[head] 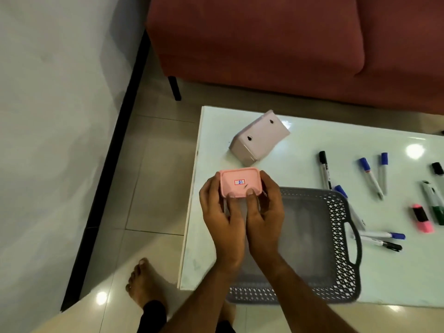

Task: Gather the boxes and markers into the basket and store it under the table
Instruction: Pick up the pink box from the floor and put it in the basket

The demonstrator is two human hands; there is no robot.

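Note:
A small pink box (240, 182) with a blue-and-red label is held above the left end of the grey basket (336, 236). My left hand (221, 212) and my right hand (264, 210) both grip it from the sides, thumbs on top. A pale lilac box (258, 138) lies tipped over on the white table (300, 145), farther back. Several markers lie to the right of the basket: a black one (324, 169), blue-capped ones (370, 176), green ones (432, 200) and a pink highlighter (421, 218). Two more markers (382, 239) lie beside the basket's handle.
A red sofa (288, 44) stands behind the table, its black leg (174, 87) on the tiled floor. A white wall with a dark skirting runs along the left. My bare foot (139, 282) is on the floor beside the table's left edge.

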